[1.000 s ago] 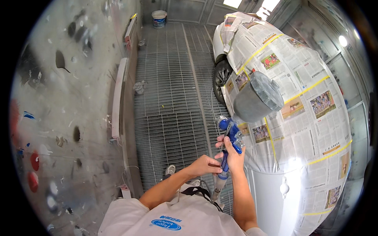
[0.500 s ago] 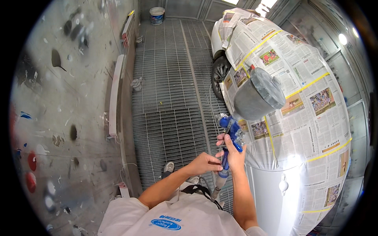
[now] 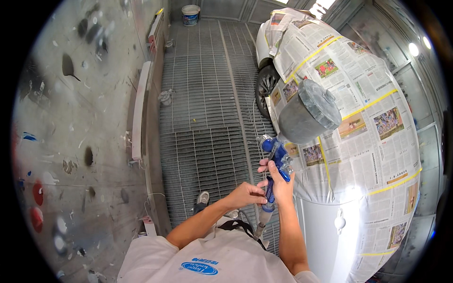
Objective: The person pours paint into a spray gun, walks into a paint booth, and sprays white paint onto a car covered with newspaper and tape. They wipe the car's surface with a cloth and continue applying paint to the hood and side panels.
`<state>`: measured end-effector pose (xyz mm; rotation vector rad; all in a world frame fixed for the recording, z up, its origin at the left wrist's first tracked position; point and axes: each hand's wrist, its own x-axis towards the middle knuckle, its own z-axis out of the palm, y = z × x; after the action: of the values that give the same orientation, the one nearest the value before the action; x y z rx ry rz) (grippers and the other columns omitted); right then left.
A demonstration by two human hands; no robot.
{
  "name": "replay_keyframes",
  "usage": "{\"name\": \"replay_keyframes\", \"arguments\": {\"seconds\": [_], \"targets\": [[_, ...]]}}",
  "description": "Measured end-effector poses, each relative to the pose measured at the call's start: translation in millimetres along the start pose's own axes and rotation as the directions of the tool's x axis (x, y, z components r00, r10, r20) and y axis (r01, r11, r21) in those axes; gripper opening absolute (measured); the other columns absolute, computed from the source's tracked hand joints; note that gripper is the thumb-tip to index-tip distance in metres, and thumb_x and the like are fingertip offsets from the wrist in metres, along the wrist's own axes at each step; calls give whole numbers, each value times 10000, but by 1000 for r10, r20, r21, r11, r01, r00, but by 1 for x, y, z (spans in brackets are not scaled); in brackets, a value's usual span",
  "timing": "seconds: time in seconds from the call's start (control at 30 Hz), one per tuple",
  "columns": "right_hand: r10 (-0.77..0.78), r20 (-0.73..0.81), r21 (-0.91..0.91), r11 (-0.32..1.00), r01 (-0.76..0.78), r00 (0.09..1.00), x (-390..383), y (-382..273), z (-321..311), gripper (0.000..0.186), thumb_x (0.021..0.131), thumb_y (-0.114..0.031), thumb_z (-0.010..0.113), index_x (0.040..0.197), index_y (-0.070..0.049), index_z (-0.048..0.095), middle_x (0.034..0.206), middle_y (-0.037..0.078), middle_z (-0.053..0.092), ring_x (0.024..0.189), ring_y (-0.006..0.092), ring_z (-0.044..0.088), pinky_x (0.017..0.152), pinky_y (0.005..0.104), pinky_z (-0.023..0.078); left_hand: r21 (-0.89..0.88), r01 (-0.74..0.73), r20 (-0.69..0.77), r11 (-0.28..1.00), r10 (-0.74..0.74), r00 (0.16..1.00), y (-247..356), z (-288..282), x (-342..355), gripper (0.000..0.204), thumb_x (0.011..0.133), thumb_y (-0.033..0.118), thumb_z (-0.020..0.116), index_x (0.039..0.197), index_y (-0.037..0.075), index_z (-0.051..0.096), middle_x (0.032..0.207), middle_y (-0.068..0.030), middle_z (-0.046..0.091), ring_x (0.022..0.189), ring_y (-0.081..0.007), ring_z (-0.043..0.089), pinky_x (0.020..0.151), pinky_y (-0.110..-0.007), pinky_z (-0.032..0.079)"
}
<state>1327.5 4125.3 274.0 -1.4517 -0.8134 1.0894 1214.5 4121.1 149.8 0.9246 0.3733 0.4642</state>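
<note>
Your right hand [image 3: 282, 187] grips the gun [image 3: 280, 153] under its cup [image 3: 304, 118]. Your left hand [image 3: 244, 195] touches the gun; I can't tell if it pinches.

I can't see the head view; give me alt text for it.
The right hand grips a blue spray gun topped by a grey cup, with the left hand at the gun's lower end. To the right is a white car masked with newspaper; a slatted floor lies below.

We count two hands [image 3: 246, 194], one blue spray gun [image 3: 280, 153], one grey cup [image 3: 302, 120]. We note one car [image 3: 318, 238], one visible wheel [image 3: 267, 89], one door handle [image 3: 339, 221], one bucket [image 3: 190, 20], two round lamps [image 3: 414, 49].
</note>
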Motion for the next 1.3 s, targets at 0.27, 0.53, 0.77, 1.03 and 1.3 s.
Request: {"name": "replay_keyframes", "arguments": {"seconds": [0.27, 0.53, 0.77, 1.03, 1.3], "targets": [[20, 54, 43, 999, -23, 998, 1, 1, -2, 317, 937, -231, 622, 1105, 35, 587, 927, 125, 651, 773, 178, 629, 485, 294, 571, 94, -49, 33, 994, 47, 998, 0, -4, 2, 117, 876, 82, 697, 932, -18, 721, 793, -33, 679, 745, -96, 608, 726, -251, 496], [124, 89, -75, 990, -117, 988, 3, 6, -19, 352, 931, -251, 633, 1132, 34, 585, 963, 142, 653, 796, 184, 643, 478, 299, 575, 60, -38, 37, 997, 36, 999, 7, 0, 1, 136, 886, 103, 694, 939, -20, 720, 794, -38, 685, 755, -97, 620, 734, -255, 505], [142, 63, -11, 990, -141, 988, 3, 10, -23, 321, 925, -240, 642, 1091, 33, 610, 986, 140, 652, 827, 187, 648, 513, 315, 590, 1, -18, 101, 1000, 18, 995, -14, -6, 7, 184, 866, 86, 712, 1008, -30, 700, 919, -55, 689, 852, -100, 627, 771, -255, 503], [-152, 68, 211, 968, 134, 986, 1, -47, 9, 529, 958, -293, 556, 1360, 26, 427, 1248, 206, 576, 1110, 298, 608, 563, 362, 623, 205, -118, 382, 971, 32, 924, -38, 0, -23, 421, 779, 198, 786, 1143, 27, 662, 1054, -57, 687, 938, -181, 641, 856, -341, 495], [-656, -122, 214, 715, 665, 745, 28, -174, 56, 533, 1027, -343, 387, 1414, 19, 336, 1335, 256, 488, 1118, 291, 586, 558, 341, 623, 772, 115, -173, 625, 33, 984, -127, -136, -38, 229, 820, 259, 688, 933, 61, 713, 774, -169, 667, 706, -277, 655, 638, -366, 495]]}}
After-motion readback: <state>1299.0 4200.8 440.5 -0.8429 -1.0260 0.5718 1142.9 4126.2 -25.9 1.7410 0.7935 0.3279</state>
